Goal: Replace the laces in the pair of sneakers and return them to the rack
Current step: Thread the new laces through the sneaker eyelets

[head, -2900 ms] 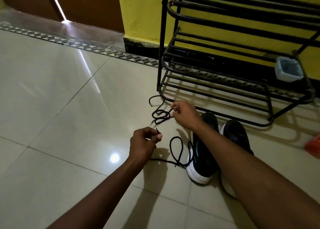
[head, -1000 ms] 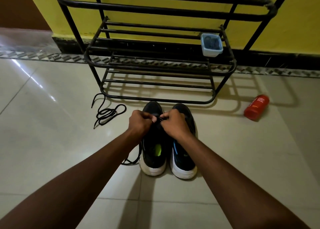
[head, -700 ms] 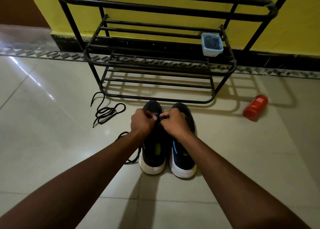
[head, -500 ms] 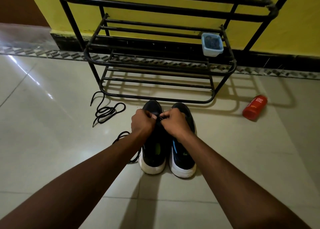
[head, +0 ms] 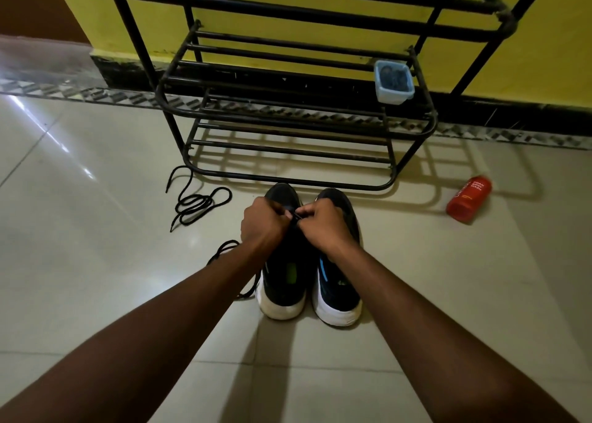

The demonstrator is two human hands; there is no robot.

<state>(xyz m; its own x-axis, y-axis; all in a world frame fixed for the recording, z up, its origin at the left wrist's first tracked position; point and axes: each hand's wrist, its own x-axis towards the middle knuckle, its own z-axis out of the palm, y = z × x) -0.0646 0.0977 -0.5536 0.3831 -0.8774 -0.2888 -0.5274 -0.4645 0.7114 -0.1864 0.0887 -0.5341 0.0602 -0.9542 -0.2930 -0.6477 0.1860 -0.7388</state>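
Left hand (head: pixel 261 227) and right hand (head: pixel 323 227), fingers curled, pinch a black lace (head: pixel 293 216) between them over the left sneaker (head: pixel 285 281). It stands heel to camera beside the right sneaker (head: pixel 339 289), toes just short of the rack (head: pixel 288 111). A loose lace (head: pixel 198 203) lies coiled by the rack's front left corner. A tub (head: pixel 394 82) sits at the right end of its shelf. A red bottle (head: pixel 469 198) lies on the floor to the rack's right.

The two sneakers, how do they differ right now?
The left sneaker shows a green patch inside; the right sneaker shows blue. The left hand and right hand pinch a lace at the left sneaker's front, with lace trailing beside it; the right sneaker shows none. Both are black, white-soled, toes toward the rack.
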